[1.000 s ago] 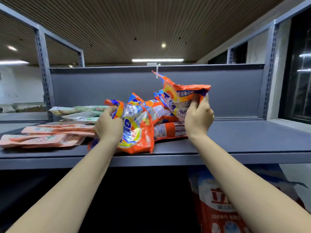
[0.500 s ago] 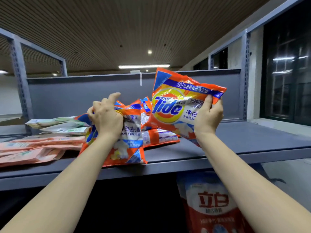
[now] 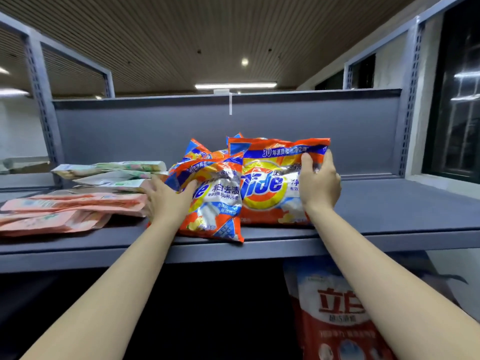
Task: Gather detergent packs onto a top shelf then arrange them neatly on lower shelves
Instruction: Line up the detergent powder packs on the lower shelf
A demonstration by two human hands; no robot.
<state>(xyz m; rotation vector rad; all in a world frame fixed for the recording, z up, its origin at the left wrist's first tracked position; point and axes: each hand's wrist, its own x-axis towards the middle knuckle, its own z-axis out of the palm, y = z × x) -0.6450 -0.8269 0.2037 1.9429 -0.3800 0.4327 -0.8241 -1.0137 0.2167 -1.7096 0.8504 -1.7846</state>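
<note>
"Tide" — orange detergent pack (image 3: 270,183)

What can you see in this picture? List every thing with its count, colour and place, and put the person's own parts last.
Tide packs: at least three, orange and blue, middle of the top shelf, two at the front and more behind.
Pink packs: several, stacked flat, left front of the shelf.
Green-and-white packs: several, stacked flat, behind the pink ones.
Red-and-white pack: one, below the shelf, right.
Top shelf: one, grey.
Left hand: on the front left Tide pack, fingers spread.
Right hand: on the right Tide pack, thumb on its front.
</note>
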